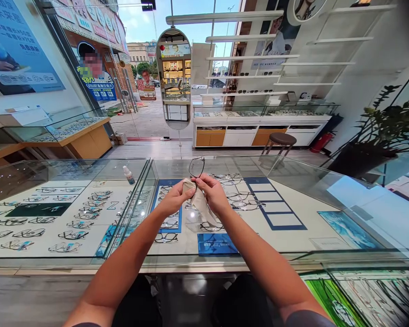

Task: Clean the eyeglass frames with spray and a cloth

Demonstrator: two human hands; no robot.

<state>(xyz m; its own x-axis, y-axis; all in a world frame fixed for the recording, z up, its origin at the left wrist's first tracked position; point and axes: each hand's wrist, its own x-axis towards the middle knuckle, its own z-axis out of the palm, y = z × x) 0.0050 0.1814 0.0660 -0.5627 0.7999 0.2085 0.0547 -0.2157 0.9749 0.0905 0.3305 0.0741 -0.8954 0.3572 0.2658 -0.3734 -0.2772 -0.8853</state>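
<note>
Both hands meet above the glass-topped display case (293, 240). Between them is a pair of eyeglasses (197, 168) with a dark thin frame; one lens stands up above the fingers and the rest is hidden. A pale beige cleaning cloth (202, 202) hangs down from the grip. My left hand (173, 198) is closed on the cloth, its thumb pressed against it near the frame. My right hand (214, 193) pinches the eyeglasses at the lower edge of the visible lens, with the cloth against its fingers.
Rows of eyeglasses (78, 235) lie inside the case. A small white spray bottle (128, 175) stands on the glass to the left. Beyond are an oval mirror (175, 77), a round stool (282, 140) and a white cabinet (240, 136). A potted plant (378, 131) stands at right.
</note>
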